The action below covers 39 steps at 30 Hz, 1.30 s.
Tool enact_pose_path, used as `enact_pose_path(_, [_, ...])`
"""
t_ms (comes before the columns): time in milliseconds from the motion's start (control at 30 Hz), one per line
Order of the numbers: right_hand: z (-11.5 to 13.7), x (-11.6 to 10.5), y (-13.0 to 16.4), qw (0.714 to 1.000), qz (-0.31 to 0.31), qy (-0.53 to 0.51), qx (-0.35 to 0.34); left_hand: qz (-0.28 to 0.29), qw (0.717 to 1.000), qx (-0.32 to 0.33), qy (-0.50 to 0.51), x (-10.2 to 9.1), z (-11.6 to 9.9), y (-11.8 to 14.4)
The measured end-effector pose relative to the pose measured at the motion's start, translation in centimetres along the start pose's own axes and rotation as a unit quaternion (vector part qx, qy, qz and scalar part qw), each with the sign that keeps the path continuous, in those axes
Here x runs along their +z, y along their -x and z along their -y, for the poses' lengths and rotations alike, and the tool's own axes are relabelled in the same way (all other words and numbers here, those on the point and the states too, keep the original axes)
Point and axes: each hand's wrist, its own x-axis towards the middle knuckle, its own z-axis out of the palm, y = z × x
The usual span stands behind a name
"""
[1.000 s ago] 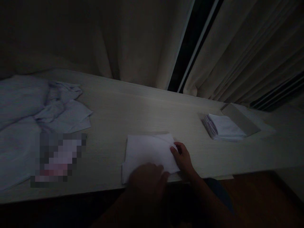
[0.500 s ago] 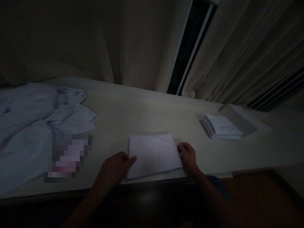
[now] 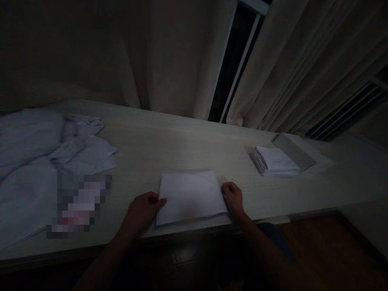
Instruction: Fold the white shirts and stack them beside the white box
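Note:
A folded white cloth [image 3: 189, 198] lies flat near the front edge of the pale tabletop [image 3: 176, 149]. My left hand [image 3: 142, 211] is closed on its left edge, thumb on top and fingers partly hidden beneath or beside it. At the opposite edge, my right hand [image 3: 234, 198] pinches the cloth's right side between thumb and fingers. A stack of folded white cloths [image 3: 277, 159] sits farther back on the right.
A loose heap of white cloth [image 3: 30, 141] covers the left end. Beside it lies a blurred-out flat object [image 3: 83, 202]. A flat grey board [image 3: 295, 151] is behind the stack. Curtains [image 3: 176, 60] hang along the back, with a dark window gap [image 3: 233, 60] between them.
The whole view has shifted slightly, so everything appears a little farther left. Both hands keep their places at the cloth's edges, and the cloth looks much the same.

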Motion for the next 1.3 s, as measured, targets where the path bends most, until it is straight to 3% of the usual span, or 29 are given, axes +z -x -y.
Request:
enact_pose_path(133, [-0.3,0.3,0.1,1.000,0.012,0.002,-0.021,-0.001,0.999,-0.004,0.049,0.7,1.2,-0.8])
enact_pose_path(367, [0.1,0.4,0.5,0.998,0.033,0.033,-0.049,-0.094,0.995,0.023,0.025,1.1,0.3,0.1])
enact_pose_path(667, [0.0,0.5,0.3,0.998,0.022,0.039,-0.038,-0.113,0.989,0.014,0.090,1.0,-1.1,0.9])
enact_pose_path(900, [0.2,0.4,0.3,0.998,0.023,0.035,-0.036,-0.120,0.989,0.021,0.089,1.3,0.0,-0.3])
enact_pose_path(1100, [0.3,0.4,0.3,0.997,0.029,0.044,-0.047,-0.185,0.977,0.103,-0.008,2.0,0.2,0.4])
enact_pose_path(1233, [0.3,0.4,0.3,0.998,0.023,0.044,-0.046,-0.276,0.927,0.249,-0.049,2.7,-1.7,1.4])
enact_pose_path(1300, [0.3,0.5,0.4,0.998,0.023,0.039,-0.047,-0.270,0.903,0.325,-0.080,3.5,-2.8,1.5])
